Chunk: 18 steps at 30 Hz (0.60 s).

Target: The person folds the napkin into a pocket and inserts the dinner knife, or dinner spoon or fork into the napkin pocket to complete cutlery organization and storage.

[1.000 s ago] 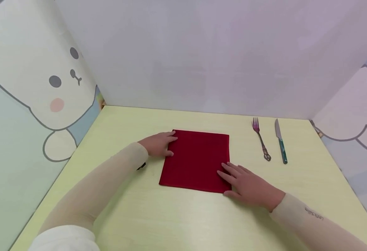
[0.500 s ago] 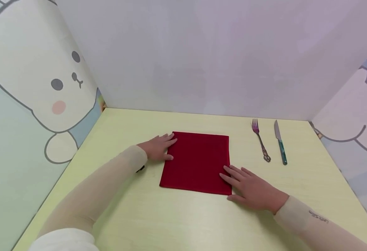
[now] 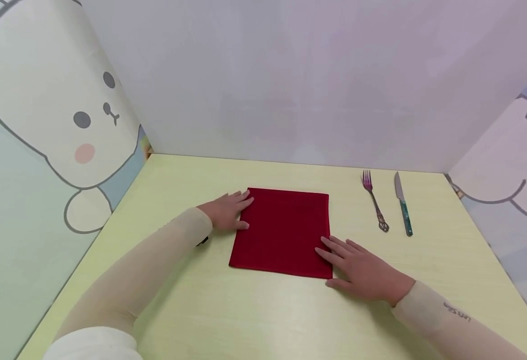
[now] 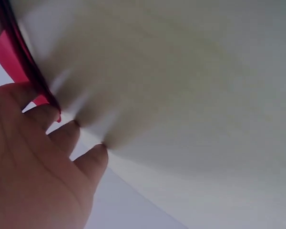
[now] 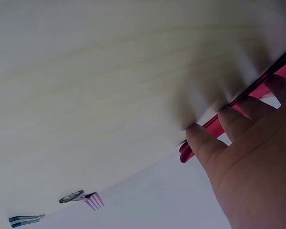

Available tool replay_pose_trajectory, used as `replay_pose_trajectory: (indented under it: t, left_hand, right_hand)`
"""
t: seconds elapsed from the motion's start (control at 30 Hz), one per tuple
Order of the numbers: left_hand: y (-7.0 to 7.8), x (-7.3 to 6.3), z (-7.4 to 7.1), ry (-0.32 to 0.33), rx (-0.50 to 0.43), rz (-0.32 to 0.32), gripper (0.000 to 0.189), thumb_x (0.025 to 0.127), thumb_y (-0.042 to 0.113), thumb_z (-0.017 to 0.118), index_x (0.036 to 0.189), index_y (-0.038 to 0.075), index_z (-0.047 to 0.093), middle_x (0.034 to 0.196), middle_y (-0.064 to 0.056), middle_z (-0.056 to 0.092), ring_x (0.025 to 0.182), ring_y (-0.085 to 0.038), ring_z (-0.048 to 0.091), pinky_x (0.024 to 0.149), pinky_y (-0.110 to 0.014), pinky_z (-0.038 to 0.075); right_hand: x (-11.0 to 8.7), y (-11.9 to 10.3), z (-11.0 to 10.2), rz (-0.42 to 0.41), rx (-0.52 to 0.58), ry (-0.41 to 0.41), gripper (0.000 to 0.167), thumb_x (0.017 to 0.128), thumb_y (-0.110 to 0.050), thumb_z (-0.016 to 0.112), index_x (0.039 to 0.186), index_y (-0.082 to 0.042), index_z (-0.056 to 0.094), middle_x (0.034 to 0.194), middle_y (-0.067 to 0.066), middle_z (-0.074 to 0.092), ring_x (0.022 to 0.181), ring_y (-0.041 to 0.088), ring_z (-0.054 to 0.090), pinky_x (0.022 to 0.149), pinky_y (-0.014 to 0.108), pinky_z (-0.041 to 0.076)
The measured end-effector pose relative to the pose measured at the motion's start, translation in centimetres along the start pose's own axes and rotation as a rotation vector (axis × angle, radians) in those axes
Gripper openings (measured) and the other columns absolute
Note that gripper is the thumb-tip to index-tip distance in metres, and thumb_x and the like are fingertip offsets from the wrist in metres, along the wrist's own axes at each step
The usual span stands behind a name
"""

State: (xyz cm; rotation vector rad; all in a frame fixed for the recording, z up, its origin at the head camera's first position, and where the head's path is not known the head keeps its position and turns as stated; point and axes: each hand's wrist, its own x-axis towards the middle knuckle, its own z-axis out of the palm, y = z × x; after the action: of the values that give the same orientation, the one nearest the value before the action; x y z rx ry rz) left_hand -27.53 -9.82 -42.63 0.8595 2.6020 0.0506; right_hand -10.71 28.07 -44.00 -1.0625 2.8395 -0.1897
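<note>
A dark red square cloth lies flat in the middle of the table, its edges nearly straight. My left hand rests at the cloth's upper left side, fingers spread and extended, with thumb and fingertips on its edge. In the left wrist view, that hand's fingertips touch the cloth's border and the tabletop. At the lower right side, my right hand lies with straight fingers on the cloth's right edge, the thumb near the corner. The right wrist view shows the cloth's folded, layered edge under those fingers.
To the right of the cloth lie a fork with an ornate handle and a knife with a green handle. The pale yellow table meets a white wall behind. Printed cartoon panels flank both sides.
Between one second and half a second ago, my right hand shifted slightly right and down along the cloth's edge. Since then both hands and the cloth look still.
</note>
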Motion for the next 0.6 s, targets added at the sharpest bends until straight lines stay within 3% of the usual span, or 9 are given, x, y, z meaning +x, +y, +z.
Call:
replay_pose_trajectory:
  t: [0.2,0.47,0.6]
  left_hand:
    - [0.9,-1.2,0.1,0.016,0.022,-0.007,0.091,0.096,0.052,0.068,0.166,0.018,0.022,0.172,-0.007,0.014,0.157,-0.034,0.012,0.123,-0.048,0.023]
    - [2.8,-4.8,1.0,0.02,0.103,0.078,0.082,0.096,0.047,0.07,0.163,0.015,0.034,0.17,-0.009,0.022,0.156,-0.031,0.016,0.125,-0.045,0.017]
    - [4.0,-6.6,1.7,0.024,0.069,0.099,0.077,0.095,0.042,0.073,0.16,0.015,0.041,0.168,-0.006,0.028,0.155,-0.027,0.022,0.124,-0.04,0.022]
  right_hand:
    - [0.1,0.0,-0.3,-0.007,0.008,-0.005,0.073,0.1,-0.052,0.064,0.157,-0.011,0.045,0.164,0.016,0.034,0.151,0.037,0.03,0.118,0.059,0.03]
    - [0.2,-0.2,-0.8,0.073,0.038,-0.031,0.077,0.095,-0.05,0.072,0.156,-0.011,0.047,0.164,0.014,0.034,0.15,0.035,0.033,0.118,0.055,0.031]
    - [0.1,-0.6,-0.9,0.105,0.07,-0.019,0.077,0.093,-0.049,0.075,0.154,-0.01,0.049,0.164,0.014,0.036,0.146,0.038,0.038,0.115,0.054,0.037]
